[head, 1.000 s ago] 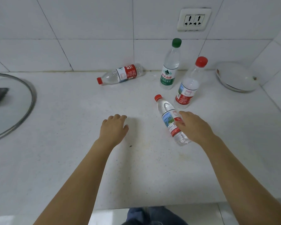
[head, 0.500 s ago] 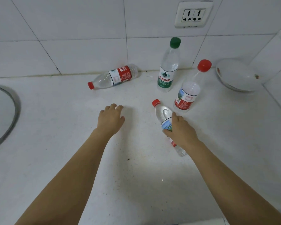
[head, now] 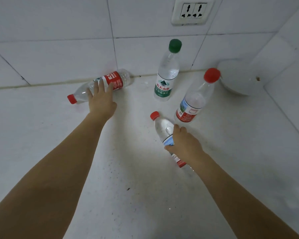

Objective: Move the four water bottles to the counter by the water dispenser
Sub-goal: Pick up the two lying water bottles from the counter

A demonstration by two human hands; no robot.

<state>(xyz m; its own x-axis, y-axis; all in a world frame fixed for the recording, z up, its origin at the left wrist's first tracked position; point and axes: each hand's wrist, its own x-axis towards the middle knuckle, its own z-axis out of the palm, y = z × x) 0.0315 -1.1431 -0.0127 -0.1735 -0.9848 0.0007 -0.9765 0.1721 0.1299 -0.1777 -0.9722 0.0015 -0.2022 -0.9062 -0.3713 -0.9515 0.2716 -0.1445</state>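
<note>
Green-capped bottle (head: 167,75) upright — label reads 农夫山泉

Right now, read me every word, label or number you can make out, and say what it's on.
"农夫山泉": green label of the green-capped bottle; smaller line beneath is blurred.
"农夫": red label of the far lying bottle; the rest unreadable under the left hand.
Too blurred: label of the standing red-capped bottle.
Mostly covered, unreadable: label of the near lying bottle, gripped by the right hand.
No text: wall socket.
</note>
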